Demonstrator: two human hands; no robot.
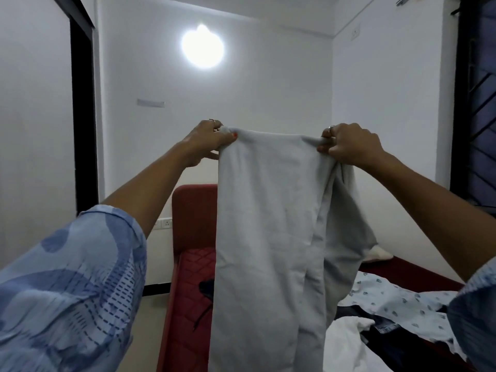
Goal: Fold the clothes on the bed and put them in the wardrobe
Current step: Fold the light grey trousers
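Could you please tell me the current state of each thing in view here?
grey garment: held up, hanging unfolded.
left hand: grips the garment's top left corner.
right hand: grips its top right corner.
patterned garment: unfolded on the bed.
white cloth: crumpled on the bed.
wall light: on.

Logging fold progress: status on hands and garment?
Left hand and right hand grip grey garment by top edge, hanging unfolded. Other clothes on bed. Nothing obstructing.

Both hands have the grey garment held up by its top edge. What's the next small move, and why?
Probably bring the left hand across to the right hand, folding the grey garment in half lengthwise. It hangs full length, each hand pinching a top corner, above the bed, so it is spread ready for folding.
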